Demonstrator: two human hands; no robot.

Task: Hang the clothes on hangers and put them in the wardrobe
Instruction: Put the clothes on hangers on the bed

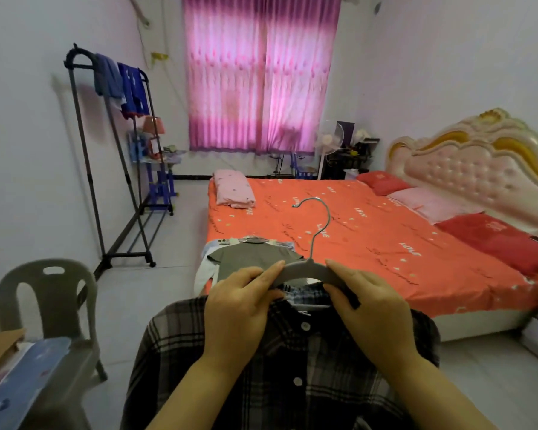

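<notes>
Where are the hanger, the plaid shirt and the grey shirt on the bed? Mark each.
hanger (305,269), head view, middle of its shoulder bar.
plaid shirt (295,395), head view, buttoned front.
grey shirt (252,257), head view, its chest.

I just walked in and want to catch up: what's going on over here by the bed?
A person is fitting a plaid shirt onto a grey hanger. The left hand and the right hand both hold the hanger at the shirt's collar, and the shirt hangs down below it. More clothes wait in a pile on the near corner of the bed. No wardrobe is in view.
</notes>
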